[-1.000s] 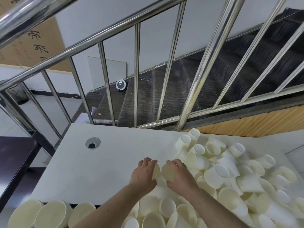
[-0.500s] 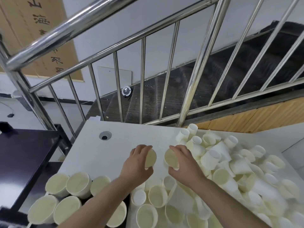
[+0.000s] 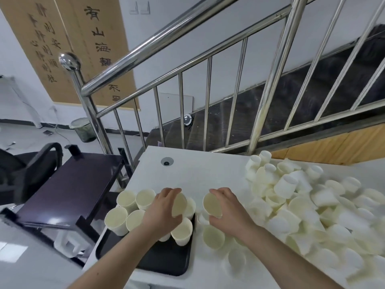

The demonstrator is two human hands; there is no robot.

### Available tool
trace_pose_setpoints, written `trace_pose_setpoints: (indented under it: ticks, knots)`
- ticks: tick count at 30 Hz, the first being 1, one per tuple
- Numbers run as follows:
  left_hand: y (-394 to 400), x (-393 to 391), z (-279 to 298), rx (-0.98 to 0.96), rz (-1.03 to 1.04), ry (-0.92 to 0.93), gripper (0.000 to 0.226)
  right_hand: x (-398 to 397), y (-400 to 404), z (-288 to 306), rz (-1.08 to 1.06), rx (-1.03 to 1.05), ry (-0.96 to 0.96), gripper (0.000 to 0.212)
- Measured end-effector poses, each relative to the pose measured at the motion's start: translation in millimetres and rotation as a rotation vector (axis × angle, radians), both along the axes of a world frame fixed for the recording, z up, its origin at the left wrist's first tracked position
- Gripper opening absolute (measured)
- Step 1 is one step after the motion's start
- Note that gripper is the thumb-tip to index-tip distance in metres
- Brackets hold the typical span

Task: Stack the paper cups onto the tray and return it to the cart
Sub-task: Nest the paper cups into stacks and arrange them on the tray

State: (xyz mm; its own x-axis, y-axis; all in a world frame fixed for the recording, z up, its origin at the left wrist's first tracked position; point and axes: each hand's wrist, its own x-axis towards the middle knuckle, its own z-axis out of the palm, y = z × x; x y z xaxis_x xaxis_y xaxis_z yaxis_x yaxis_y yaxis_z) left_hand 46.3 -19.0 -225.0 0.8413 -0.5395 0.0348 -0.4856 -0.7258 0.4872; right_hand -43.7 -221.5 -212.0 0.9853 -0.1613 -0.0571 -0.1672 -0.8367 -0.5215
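Note:
My left hand (image 3: 161, 213) grips a white paper cup (image 3: 178, 205) tipped on its side, mouth facing right, above the black tray (image 3: 168, 259). My right hand (image 3: 229, 211) grips a second paper cup (image 3: 212, 205), mouth facing left, just right of the tray's edge. Several upright cups (image 3: 127, 201) stand on the tray's far and left parts. A big loose pile of paper cups (image 3: 302, 207) covers the white table (image 3: 198, 174) to the right. The dark cart (image 3: 70, 190) stands left of the table.
A steel stair railing (image 3: 208, 97) rises behind the table, with dark stairs beyond. A black office chair (image 3: 23, 170) is at far left. A round cable hole (image 3: 167, 161) sits in the table's far part. A mesh bin (image 3: 82, 129) stands on the floor.
The view has swung left and down, bringing the tray, cart and chair into sight. Both hands have carried their cups leftward toward the tray, and the two cups are now farther apart.

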Motion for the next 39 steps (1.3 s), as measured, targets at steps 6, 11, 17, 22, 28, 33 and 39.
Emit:
trace_pose_setpoints:
  ticks: [6,11,17,22,28,33,39]
  knots:
    - [34.2,11.5,-4.9,0.094,-0.013,0.018,0.072,13.4,42.4,-8.9,0.036,0.006,0.052,0.073]
    - [45.9,25.5,-16.2,0.134,-0.068,0.062,0.072,29.1,65.7,-21.6,0.033,0.006,0.123,0.073]
    - [51.6,38.8,-34.5,0.171,-0.167,0.092,0.067,42.4,85.6,-32.5,0.018,-0.016,0.203,0.07]
    - [52.8,44.1,-50.2,0.187,-0.22,0.098,0.07,45.1,93.8,-42.5,0.006,-0.036,0.244,0.069]
    - [52.5,47.5,-56.4,0.236,-0.25,0.109,0.072,44.9,93.1,-55.3,-0.004,-0.08,0.28,0.079]
    - [52.2,49.2,-62.9,0.272,-0.244,0.116,0.062,46.2,91.2,-65.4,0.002,-0.128,0.337,0.072]
    - [50.6,48.1,-67.1,0.29,-0.23,0.134,0.061,48.4,90.3,-73.4,0.016,-0.145,0.353,0.07]
